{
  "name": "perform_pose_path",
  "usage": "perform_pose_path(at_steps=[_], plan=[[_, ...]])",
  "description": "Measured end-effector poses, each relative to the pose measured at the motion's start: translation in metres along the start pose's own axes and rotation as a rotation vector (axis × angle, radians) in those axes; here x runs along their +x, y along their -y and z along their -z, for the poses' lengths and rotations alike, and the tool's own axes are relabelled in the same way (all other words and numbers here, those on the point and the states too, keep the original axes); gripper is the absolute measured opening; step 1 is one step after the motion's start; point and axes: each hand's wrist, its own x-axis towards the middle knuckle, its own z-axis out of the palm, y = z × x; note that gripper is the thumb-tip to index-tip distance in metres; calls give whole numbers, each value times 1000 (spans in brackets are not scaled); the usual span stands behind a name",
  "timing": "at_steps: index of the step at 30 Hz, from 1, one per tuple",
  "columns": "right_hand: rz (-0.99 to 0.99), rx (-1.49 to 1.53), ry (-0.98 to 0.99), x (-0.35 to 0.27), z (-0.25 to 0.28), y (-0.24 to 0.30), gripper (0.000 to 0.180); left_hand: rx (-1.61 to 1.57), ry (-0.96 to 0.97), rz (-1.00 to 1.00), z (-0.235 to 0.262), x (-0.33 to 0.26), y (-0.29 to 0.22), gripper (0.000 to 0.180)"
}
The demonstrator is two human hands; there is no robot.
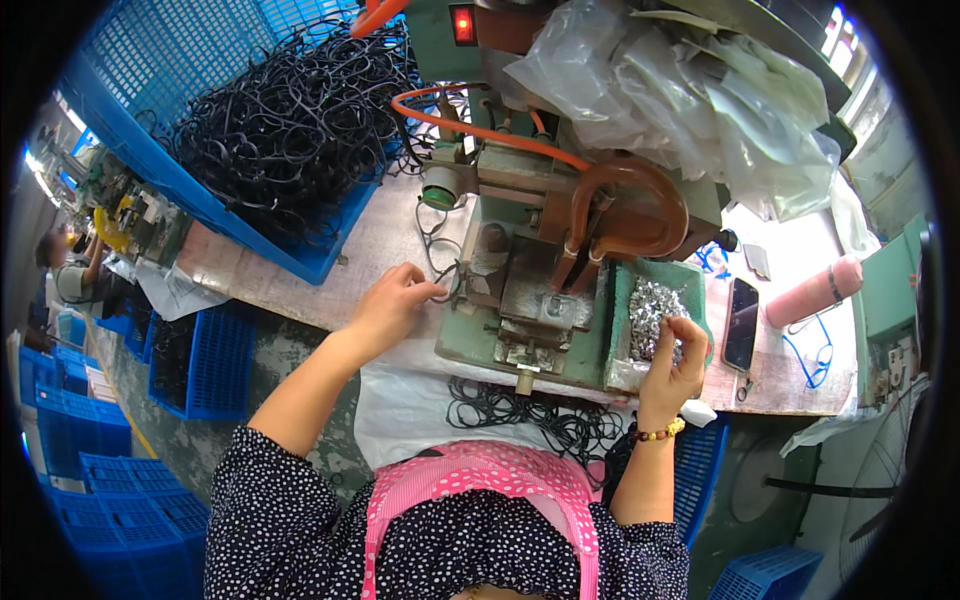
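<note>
My left hand (392,308) is at the left side of a green bench press (540,300), thumb and fingers pinched on a thin black cord (432,242). That cord loops up along the table beside the machine. My right hand (672,372) reaches into a green tray (690,283) at the machine's right side. Its thumb and fingertips are pressed together at a heap of small silvery metal pieces (652,305). Whatever lies between those fingertips is too small to make out. More black cords (540,415) lie on white sheeting across my lap.
A blue crate (310,262) full of tangled black cords (290,130) stands at the back left. Clear plastic bags (690,90) hang over the machine. On the right lie a phone (741,325) and a pink cylinder (815,292). Another person (80,275) is at the far left.
</note>
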Motion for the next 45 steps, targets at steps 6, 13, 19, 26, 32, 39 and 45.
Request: perform_pose_path(at_steps=[6, 13, 19, 26, 32, 39, 45], plan=[[13, -21, 4, 2, 1, -2, 8, 62, 16, -14, -5, 12, 24, 31], [-71, 61, 82, 7, 7, 6, 12, 23, -45, 89, 16, -7, 28, 27], [-149, 249, 105, 6, 7, 22, 15, 146, 2, 50, 5, -5, 29, 34], [-212, 421, 158, 9, 8, 42, 15, 238, 1, 51, 11, -9, 50, 18], [-160, 582, 174, 14, -6, 60, 21, -256, -94, 320, 31, -21, 23, 10], [-19, 525, 246, 24, -28, 89, 20, -968, -525, 145, 72, -1, -75, 16], [-95, 564, 248, 16, -50, 110, 25, -1021, -621, -60, 89, 14, -143, 17]])
